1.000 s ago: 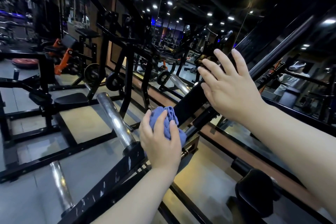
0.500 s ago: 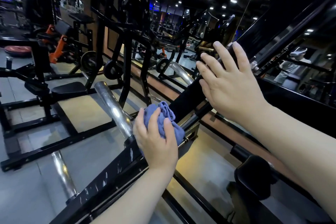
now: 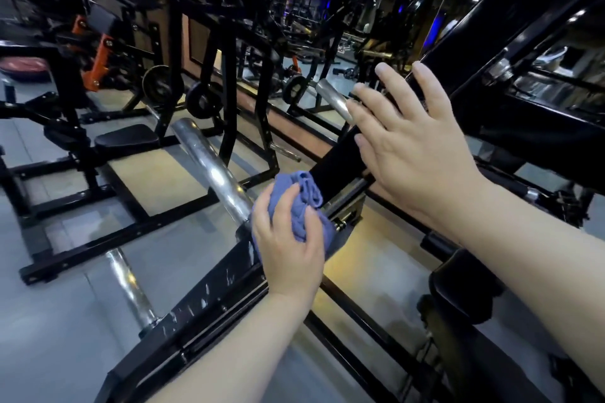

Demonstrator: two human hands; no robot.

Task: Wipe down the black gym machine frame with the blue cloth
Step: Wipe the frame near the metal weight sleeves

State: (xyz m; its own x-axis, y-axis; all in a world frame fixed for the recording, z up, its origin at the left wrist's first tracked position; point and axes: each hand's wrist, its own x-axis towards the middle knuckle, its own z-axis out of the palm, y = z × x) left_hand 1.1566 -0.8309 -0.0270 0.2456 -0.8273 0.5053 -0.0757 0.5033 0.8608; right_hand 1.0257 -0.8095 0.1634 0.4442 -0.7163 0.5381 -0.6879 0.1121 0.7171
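Note:
A black gym machine frame (image 3: 209,301) slants from the lower left up to the upper right across the view. My left hand (image 3: 289,245) presses a bunched blue cloth (image 3: 299,199) against the frame, near the base of a chrome weight peg (image 3: 209,167). My right hand (image 3: 415,147) lies flat, fingers spread, on the black padded part of the frame (image 3: 337,163) just above the cloth. It holds nothing. White scuff marks show on the frame below my left hand.
A second chrome peg (image 3: 129,285) sticks out lower on the frame. A black padded roller (image 3: 465,285) sits at the lower right. Other black and orange machines (image 3: 98,52) with weight plates (image 3: 162,83) crowd the left and back. A mirror wall runs behind.
My left hand and the cloth have shifted slightly down the frame. My right hand stays flat on the black pad. The view has tilted down a little.

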